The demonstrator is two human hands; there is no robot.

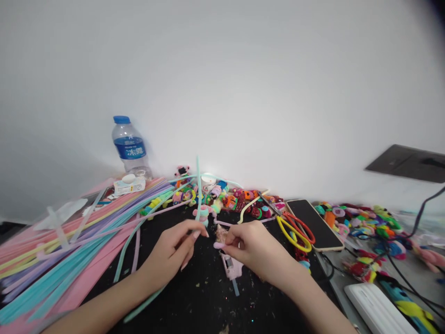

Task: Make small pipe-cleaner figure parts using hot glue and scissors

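My left hand has its thumb and index finger brought together, and whatever lies between them is hidden. Just beyond those fingertips is a small pink-and-mint pipe cleaner figure; a mint pipe cleaner rises upright beside it. I cannot tell whether the left fingers touch either one. My right hand pinches a short, fuzzy pink pipe cleaner piece between thumb and fingers. Under the right fingers lies a pink hot glue gun, its nozzle end crusted brown and a glue stick poking from its rear.
Bundled pastel pipe cleaners spread over the left side, with a water bottle behind. Finished figures line the wall. Yellow-and-red-handled scissors, a phone, cables and a white power bank lie rightward.
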